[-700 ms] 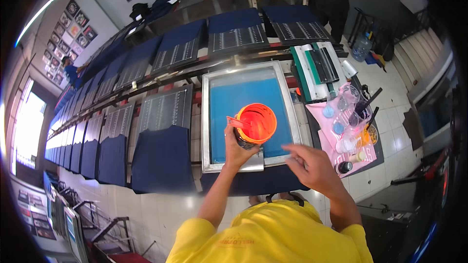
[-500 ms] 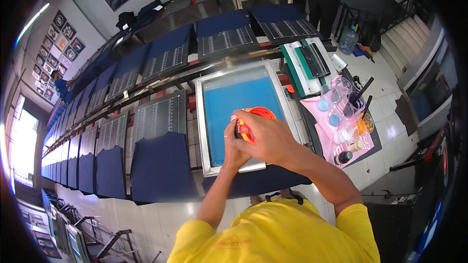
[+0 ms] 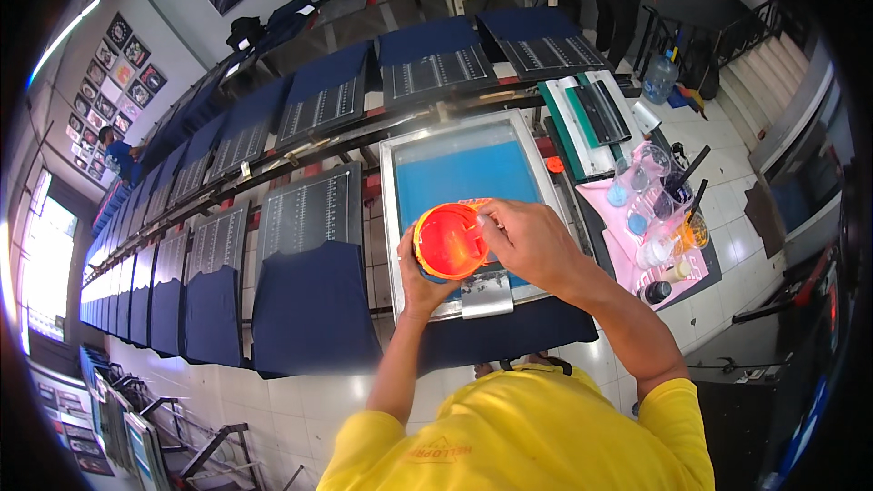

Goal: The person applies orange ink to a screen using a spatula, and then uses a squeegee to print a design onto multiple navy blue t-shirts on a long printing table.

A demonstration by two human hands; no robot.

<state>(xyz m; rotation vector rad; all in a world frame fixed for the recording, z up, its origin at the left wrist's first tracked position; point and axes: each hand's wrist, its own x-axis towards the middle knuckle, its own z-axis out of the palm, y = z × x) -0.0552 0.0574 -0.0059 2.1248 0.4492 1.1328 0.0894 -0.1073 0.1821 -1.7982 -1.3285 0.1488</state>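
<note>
My left hand [image 3: 420, 286] is wrapped round a round tub of red-orange ink [image 3: 446, 245], its mouth tilted up toward me. Closed at the tub's right rim, my right hand [image 3: 532, 241] pinches something mostly hidden by its fingers. An orange edge shows beside its fingertips, and a flat orange shape slants inside the tub; I cannot tell if these belong together. Beneath both hands lies a screen printing frame [image 3: 391, 209] with a blue mesh [image 3: 464, 173]. A grey metal plate [image 3: 487, 296] sits across the frame's near edge.
Rows of printing boards [image 3: 309, 209] with navy cloth [image 3: 314, 309] stretch left and far. Squeegees [image 3: 596, 118] lie right of the frame. Plastic cups [image 3: 641, 191] and small bottles [image 3: 655, 291] stand on a pink cloth [image 3: 623, 255]. One person [image 3: 623, 0] stands at the back, another [image 3: 118, 150] far left.
The tub has tilted, so its inside now shows. My right hand has shifted right, from over the tub to its rim. My left hand still holds the tub.
</note>
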